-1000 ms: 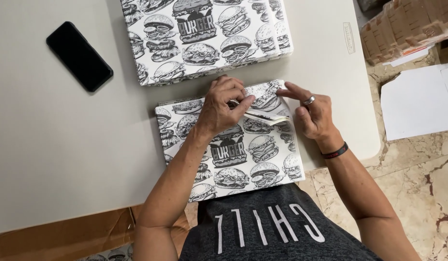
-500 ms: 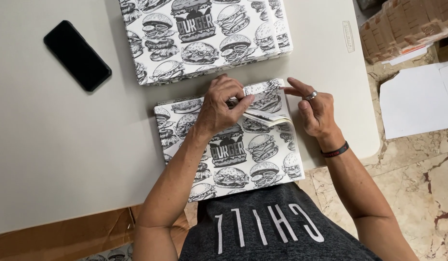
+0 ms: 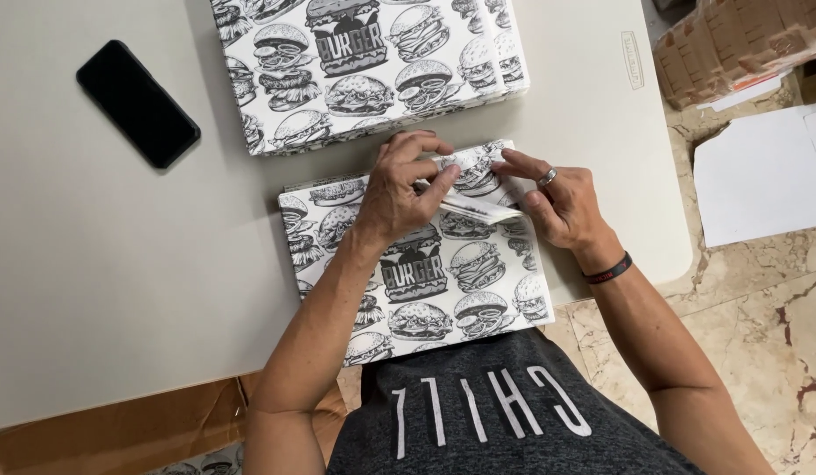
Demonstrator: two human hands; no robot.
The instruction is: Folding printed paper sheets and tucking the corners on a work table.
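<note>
Phone [image 3: 138, 103] left of stack [image 3: 364, 70]; sheet [image 3: 425, 264] nearer.

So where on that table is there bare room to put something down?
The widest bare patch of the table lies left of the near printed sheet, below the black phone. A narrower strip runs right of the far stack of printed sheets, toward the table's right edge. It is crowded in the middle, where the left hand and right hand pinch a fold on the near sheet.
</note>
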